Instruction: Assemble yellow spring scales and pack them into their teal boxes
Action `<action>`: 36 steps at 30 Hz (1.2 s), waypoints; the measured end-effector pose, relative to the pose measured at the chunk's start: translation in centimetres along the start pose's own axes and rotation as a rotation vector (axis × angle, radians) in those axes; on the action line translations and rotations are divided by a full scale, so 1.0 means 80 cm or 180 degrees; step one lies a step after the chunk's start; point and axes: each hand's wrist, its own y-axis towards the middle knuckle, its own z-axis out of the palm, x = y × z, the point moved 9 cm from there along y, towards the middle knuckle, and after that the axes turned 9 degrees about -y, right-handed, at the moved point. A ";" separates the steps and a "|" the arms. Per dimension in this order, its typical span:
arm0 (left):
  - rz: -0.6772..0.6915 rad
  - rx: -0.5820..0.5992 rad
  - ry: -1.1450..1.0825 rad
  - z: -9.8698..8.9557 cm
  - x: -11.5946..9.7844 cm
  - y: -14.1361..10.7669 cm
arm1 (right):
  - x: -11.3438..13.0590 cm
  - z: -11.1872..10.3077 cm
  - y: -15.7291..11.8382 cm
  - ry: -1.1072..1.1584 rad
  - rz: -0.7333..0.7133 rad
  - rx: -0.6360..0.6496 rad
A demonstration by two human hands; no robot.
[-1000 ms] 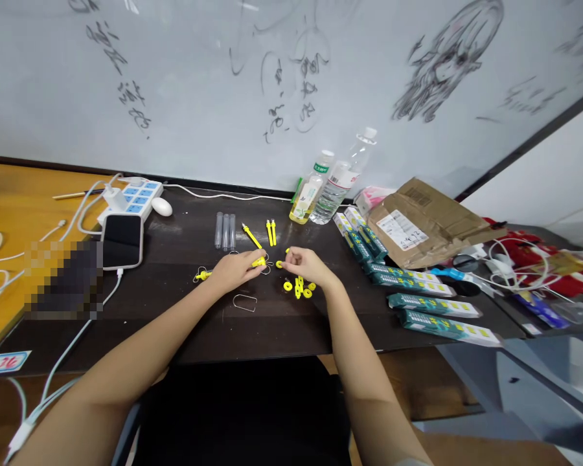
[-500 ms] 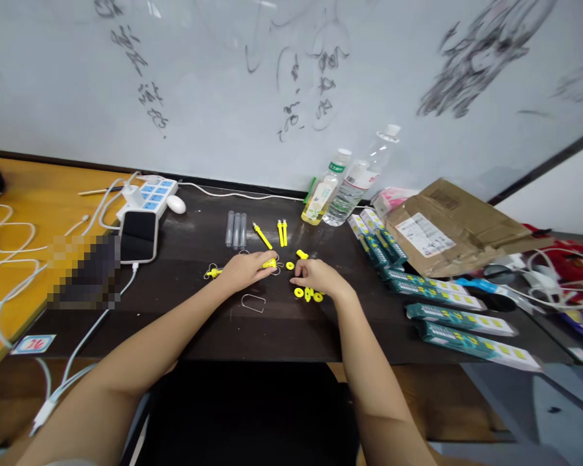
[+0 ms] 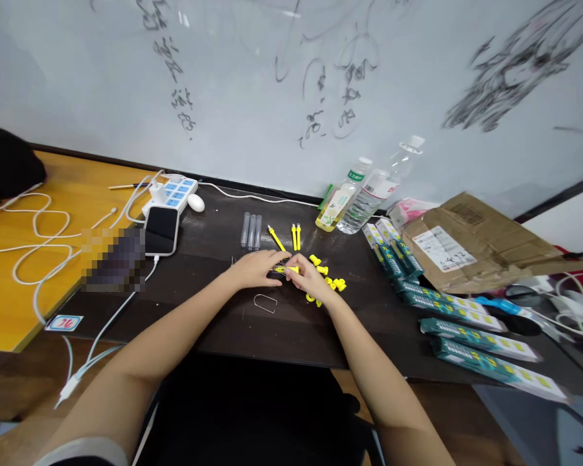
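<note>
My left hand [image 3: 253, 269] curves around a small yellow plastic piece [image 3: 278, 269] with thin wire at it, its thumb below and fingers above. From the other side, my right hand [image 3: 309, 278] pinches a yellow part at the end of that piece; the fingers partly hide the contact. Several loose yellow parts [image 3: 339, 284] lie beside and under my right hand. Beyond the hands are a slim yellow rod [image 3: 276, 238], a pair of yellow rods [image 3: 296, 237] and several clear tubes [image 3: 251, 232]. Nearer me lies a bent wire [image 3: 265, 303].
A phone [image 3: 161, 231] and a power strip [image 3: 177, 194] with white cables are at left. Two bottles [image 3: 337, 206] stand at the back by the whiteboard [image 3: 252, 116]. Several green-and-white boxes [image 3: 480, 340] and a cardboard parcel [image 3: 486, 236] lie at right.
My right hand has left the loose yellow parts and moved left to meet my left hand at the yellow piece. The camera view has shifted, so the table appears further right.
</note>
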 end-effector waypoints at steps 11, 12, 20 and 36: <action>-0.1572 0.0246 0.0494 -0.058 0.101 -0.091 | -0.009 -0.004 0.002 -0.0061 -0.0030 0.0067; -0.1557 0.0206 0.0464 -0.054 0.102 -0.093 | -0.010 -0.003 0.002 -0.0046 -0.0026 0.0076; -0.1378 -0.0384 -0.0984 -0.054 0.096 -0.068 | -0.007 -0.031 0.005 0.0407 0.0037 -0.0467; -0.1767 -0.2676 -0.4375 -0.003 0.092 -0.044 | 0.006 -0.073 -0.004 0.0675 -0.0046 -0.1544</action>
